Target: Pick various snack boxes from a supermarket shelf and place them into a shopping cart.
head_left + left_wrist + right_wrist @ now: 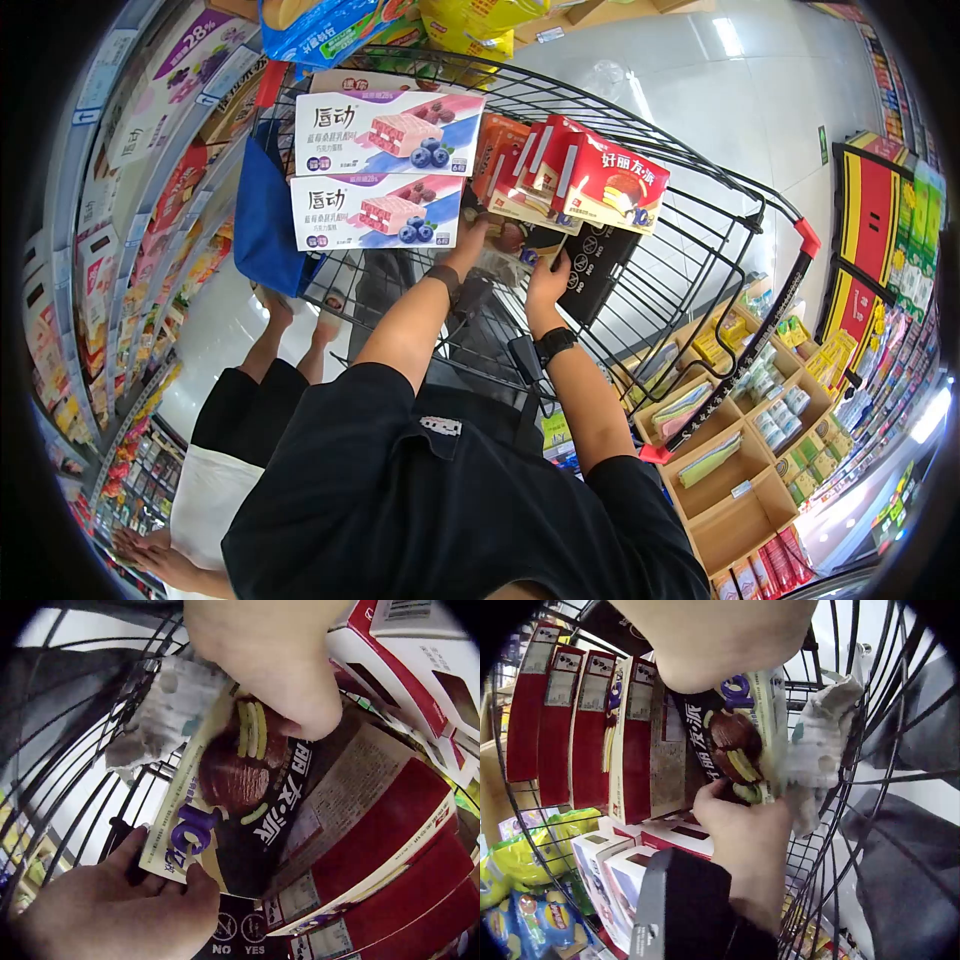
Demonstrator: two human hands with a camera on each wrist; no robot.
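Both hands grip a black-and-cream pie box low in the shopping cart. My left hand holds one end, its thumb against the printed face. At the cream-edged other end, my right hand pinches the corner between thumb and fingers. Several red pie boxes stand in a row right beside it. Parts of both hands' fingers are hidden behind the box.
Two white-and-pink cake boxes lie left in the wire cart. A blue bag hangs on its left side. Whitish cloth is next to the held box. Another person stands at left near shelves; snack bags are ahead.
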